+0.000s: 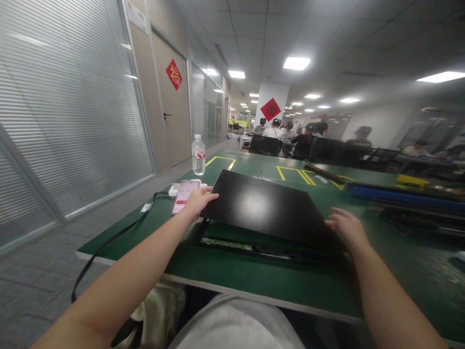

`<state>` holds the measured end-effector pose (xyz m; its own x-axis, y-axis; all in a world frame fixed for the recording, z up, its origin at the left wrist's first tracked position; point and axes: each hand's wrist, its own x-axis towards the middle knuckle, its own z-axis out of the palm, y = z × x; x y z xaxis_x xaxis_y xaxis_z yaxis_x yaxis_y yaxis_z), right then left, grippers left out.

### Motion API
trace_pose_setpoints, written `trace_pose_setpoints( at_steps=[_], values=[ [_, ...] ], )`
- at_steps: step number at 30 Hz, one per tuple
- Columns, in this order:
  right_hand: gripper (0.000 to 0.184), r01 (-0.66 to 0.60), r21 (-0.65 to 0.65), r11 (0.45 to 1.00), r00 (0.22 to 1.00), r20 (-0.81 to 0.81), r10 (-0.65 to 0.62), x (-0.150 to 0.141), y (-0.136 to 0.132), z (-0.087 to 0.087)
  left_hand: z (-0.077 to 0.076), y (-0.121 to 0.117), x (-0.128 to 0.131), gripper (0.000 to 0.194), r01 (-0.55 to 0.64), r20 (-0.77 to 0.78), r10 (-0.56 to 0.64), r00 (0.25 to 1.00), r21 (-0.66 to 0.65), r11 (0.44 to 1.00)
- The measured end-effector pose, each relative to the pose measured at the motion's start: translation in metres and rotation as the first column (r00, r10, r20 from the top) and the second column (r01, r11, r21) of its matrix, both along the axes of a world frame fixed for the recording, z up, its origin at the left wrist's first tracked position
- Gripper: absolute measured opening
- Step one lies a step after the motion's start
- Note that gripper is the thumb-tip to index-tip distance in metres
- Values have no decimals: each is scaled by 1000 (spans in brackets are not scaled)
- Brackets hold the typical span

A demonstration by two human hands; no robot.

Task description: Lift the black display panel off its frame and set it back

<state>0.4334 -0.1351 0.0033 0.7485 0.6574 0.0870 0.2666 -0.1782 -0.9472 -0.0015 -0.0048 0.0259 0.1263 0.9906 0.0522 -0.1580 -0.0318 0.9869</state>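
Observation:
A flat black screen panel is tilted above the green tabletop, with a bright reflection on its face. My left hand grips its left edge, the thumb on top. At the right edge is my right hand, its fingers bent against the panel's side and slightly blurred; part of its grip is hidden. Under the panel's near edge lies a thin black frame with a green circuit board strip at its left part. The panel covers the rest of that frame.
Left of the panel lie a phone and a black cable; a water bottle stands behind them. Yellow tape marks the far tabletop. A blue bar and dark panels lie at right. Several people sit beyond.

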Motion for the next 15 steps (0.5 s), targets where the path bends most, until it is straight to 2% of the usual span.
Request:
trace_pose_setpoints(
  at_steps=[6, 15],
  values=[
    [47, 59, -141, 988, 992, 122, -42, 8, 0, -2, 3, -5, 2, 27, -8, -102, 3, 995, -52, 999],
    [49, 30, -244, 969, 983, 185, 16, 7, -1, 0, 5, -7, 2, 25, -20, -181, 5, 984, -80, 997]
  ],
)
